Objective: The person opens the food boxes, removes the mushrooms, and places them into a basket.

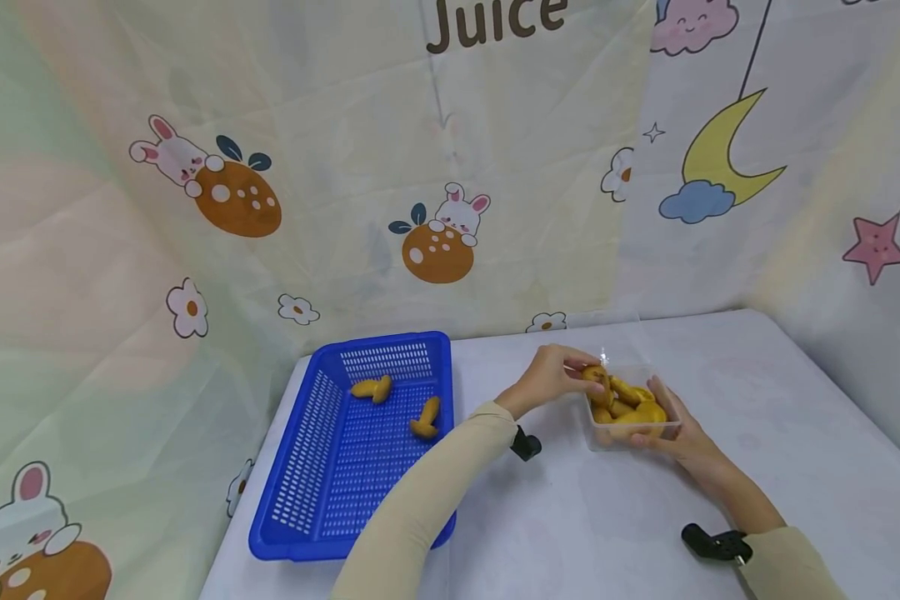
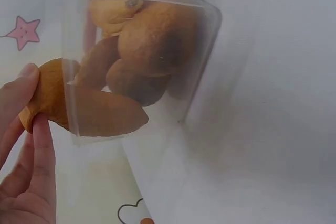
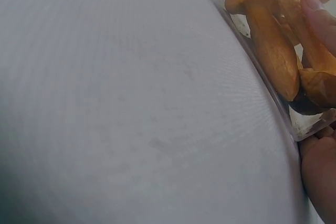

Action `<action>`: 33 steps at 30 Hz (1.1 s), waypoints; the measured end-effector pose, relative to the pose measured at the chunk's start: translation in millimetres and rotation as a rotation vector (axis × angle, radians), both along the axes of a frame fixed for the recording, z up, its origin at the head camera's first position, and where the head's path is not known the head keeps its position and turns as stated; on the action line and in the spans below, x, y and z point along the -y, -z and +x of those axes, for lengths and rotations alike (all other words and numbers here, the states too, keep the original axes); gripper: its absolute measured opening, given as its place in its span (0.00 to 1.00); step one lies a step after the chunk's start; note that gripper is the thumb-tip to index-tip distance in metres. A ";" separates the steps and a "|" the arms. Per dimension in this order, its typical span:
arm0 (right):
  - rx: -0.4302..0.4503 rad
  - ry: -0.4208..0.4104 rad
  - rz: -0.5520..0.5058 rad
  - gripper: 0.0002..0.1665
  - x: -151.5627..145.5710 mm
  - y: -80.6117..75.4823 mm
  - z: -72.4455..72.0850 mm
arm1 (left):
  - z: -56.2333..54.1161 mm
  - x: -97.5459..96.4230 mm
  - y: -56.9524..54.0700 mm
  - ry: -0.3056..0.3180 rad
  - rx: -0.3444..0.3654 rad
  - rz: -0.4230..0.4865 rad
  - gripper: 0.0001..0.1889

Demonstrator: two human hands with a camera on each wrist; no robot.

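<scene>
My left hand (image 1: pixel 553 379) pinches a yellow-brown mushroom (image 2: pixel 51 95) by its cap, between thumb and fingers. Its stem points down inside the left wall of a clear plastic box (image 1: pixel 598 437). Several more mushrooms (image 1: pixel 630 414) lie piled in that box. On the box's right side, my right hand (image 1: pixel 682 435) holds it with the thumb along the near wall and the fingers behind the far right. In the right wrist view, mushrooms (image 3: pixel 273 51) show through the clear wall, beside the right thumb (image 3: pixel 320 22).
Left of the box stands a blue perforated basket (image 1: pixel 367 483) with two mushrooms, one near its far end (image 1: pixel 372 388) and one by its right wall (image 1: pixel 425 419). Both stand on a white-covered table (image 1: pixel 540 533). Printed cloth (image 1: pixel 345 250) hangs behind and at the sides.
</scene>
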State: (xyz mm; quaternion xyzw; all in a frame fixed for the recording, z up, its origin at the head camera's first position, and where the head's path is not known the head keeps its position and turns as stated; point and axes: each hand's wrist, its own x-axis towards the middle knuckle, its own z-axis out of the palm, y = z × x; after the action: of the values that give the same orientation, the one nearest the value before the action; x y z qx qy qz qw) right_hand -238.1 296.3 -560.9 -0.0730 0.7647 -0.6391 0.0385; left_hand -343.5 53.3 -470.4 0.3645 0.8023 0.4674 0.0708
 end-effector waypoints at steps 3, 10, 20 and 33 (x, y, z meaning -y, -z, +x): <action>-0.017 -0.008 -0.005 0.64 -0.5 0.3 0.9 | 1.1 2.9 -6.8 -0.012 0.028 0.047 0.23; -0.022 -0.003 -0.004 0.64 0.2 -0.4 0.0 | 6.0 14.5 -30.4 -0.039 0.059 0.139 0.21; -0.011 0.007 -0.013 0.64 -0.3 2.1 -1.2 | 19.3 45.8 -68.7 -0.030 0.066 0.268 0.20; 0.000 -0.001 -0.013 0.64 1.4 -1.2 0.3 | 37.3 105.7 -103.4 -0.034 0.030 0.355 0.19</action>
State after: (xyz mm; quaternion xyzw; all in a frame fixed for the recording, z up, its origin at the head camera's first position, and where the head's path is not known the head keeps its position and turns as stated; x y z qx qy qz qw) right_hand -237.8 294.9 -559.7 -0.0736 0.7604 -0.6441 0.0382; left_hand -306.2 -52.4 -367.0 0.3504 0.7120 0.6084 0.0094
